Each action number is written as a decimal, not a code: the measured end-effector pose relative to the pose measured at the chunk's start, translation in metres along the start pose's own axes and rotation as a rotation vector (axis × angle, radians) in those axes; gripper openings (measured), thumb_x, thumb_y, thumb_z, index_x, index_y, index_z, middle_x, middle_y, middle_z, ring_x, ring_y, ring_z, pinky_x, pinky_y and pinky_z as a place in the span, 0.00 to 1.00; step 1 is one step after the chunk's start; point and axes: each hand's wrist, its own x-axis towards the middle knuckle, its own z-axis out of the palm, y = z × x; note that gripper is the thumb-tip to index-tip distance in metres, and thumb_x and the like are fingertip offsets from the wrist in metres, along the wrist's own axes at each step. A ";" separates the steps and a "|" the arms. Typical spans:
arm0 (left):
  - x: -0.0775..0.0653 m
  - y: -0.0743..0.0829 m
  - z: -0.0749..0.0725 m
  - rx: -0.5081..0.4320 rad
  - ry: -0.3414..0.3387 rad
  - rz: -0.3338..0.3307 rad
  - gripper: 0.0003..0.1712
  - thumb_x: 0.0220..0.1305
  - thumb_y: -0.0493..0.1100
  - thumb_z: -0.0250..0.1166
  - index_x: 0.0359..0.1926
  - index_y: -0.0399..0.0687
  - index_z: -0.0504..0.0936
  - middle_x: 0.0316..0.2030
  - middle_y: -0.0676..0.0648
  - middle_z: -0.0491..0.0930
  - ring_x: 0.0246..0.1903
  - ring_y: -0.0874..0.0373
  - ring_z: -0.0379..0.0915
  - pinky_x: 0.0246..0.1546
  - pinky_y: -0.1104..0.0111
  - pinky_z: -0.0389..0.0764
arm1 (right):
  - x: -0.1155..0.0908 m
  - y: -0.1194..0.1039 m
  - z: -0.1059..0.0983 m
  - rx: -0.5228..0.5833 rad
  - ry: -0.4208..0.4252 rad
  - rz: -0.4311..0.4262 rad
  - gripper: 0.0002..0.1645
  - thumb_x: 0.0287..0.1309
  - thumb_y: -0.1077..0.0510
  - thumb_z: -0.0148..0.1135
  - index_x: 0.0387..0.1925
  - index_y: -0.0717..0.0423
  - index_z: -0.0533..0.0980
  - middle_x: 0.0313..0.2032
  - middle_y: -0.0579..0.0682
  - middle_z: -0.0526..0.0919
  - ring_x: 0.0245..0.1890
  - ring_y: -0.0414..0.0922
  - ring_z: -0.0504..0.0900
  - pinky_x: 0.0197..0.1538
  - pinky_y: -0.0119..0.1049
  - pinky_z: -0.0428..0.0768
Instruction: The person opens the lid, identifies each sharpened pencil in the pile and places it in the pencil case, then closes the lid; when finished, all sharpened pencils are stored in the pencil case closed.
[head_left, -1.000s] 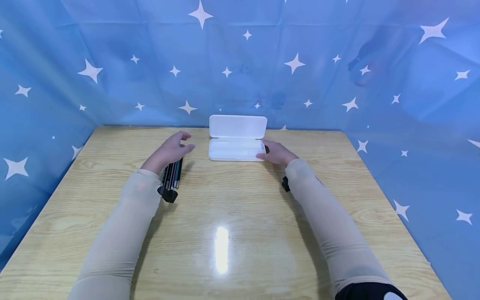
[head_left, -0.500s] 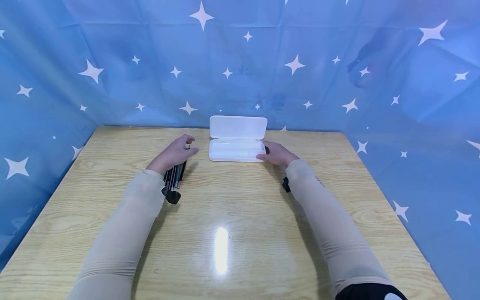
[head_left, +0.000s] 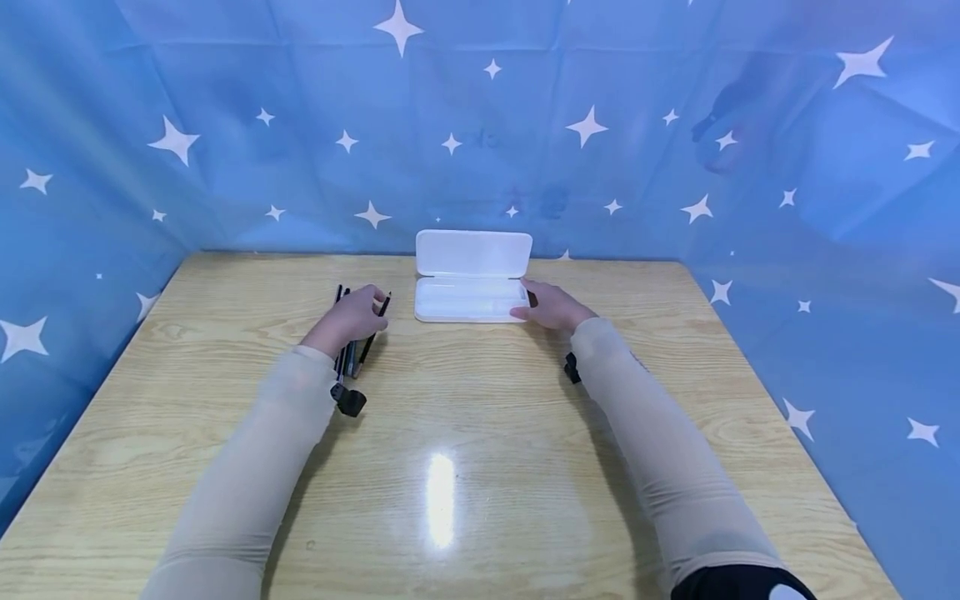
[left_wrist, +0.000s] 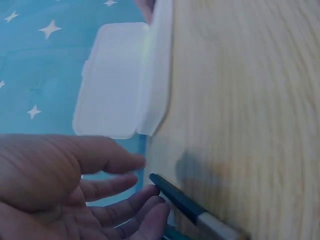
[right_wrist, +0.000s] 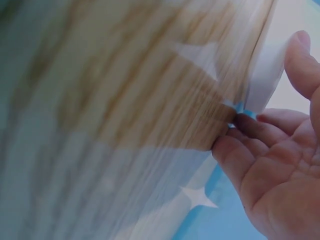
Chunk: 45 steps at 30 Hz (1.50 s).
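An open white pencil case (head_left: 471, 320) lies at the back middle of the table, its lid raised against the backdrop. My right hand (head_left: 553, 307) grips the case's right end, thumb at the front and fingers behind. To its left, my left hand (head_left: 351, 320) hovers low over several dark pencils (head_left: 341, 362), covering their middles. One black pencil (head_left: 366, 354) lies slanted apart from the others. In the left wrist view, fingertips touch this dark pencil (left_wrist: 180, 201) near its end, while the thumb stays clear of it.
A wood-grain table (head_left: 480, 433) fills the foreground. Behind it and along both sides hangs a blue backdrop (head_left: 525, 100) with white stars. Black wrist cameras (head_left: 349, 401) are strapped under the sleeves.
My left hand has come lower and its fingers have drawn in. The black pencil has swung away from the bunch, its far end toward the right. My right hand and the case stay put.
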 end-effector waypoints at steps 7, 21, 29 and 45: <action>0.000 0.009 0.009 0.198 0.025 0.012 0.29 0.68 0.31 0.55 0.68 0.26 0.62 0.54 0.29 0.74 0.41 0.43 0.71 0.40 0.57 0.74 | -0.001 0.000 -0.001 0.004 -0.006 0.004 0.49 0.74 0.41 0.55 0.82 0.51 0.42 0.80 0.55 0.45 0.79 0.55 0.44 0.77 0.53 0.50; 0.004 0.009 0.006 0.121 -0.032 -0.026 0.34 0.66 0.36 0.60 0.70 0.27 0.60 0.64 0.28 0.68 0.48 0.41 0.70 0.44 0.55 0.74 | -0.002 -0.002 -0.001 -0.030 0.005 0.004 0.49 0.74 0.41 0.55 0.82 0.51 0.42 0.80 0.56 0.46 0.79 0.55 0.46 0.77 0.52 0.50; 0.003 0.008 0.000 0.084 -0.004 0.017 0.26 0.66 0.38 0.58 0.63 0.28 0.72 0.60 0.32 0.73 0.52 0.42 0.71 0.52 0.52 0.77 | -0.002 -0.004 -0.001 -0.033 0.000 0.004 0.49 0.75 0.41 0.54 0.82 0.52 0.41 0.80 0.56 0.45 0.79 0.56 0.45 0.78 0.53 0.49; -0.002 0.007 -0.006 -0.239 -0.007 0.066 0.28 0.69 0.36 0.61 0.68 0.35 0.68 0.50 0.38 0.73 0.42 0.47 0.74 0.47 0.53 0.79 | -0.004 -0.003 -0.001 -0.025 -0.007 0.003 0.48 0.75 0.41 0.54 0.82 0.50 0.41 0.80 0.55 0.45 0.79 0.55 0.44 0.78 0.53 0.48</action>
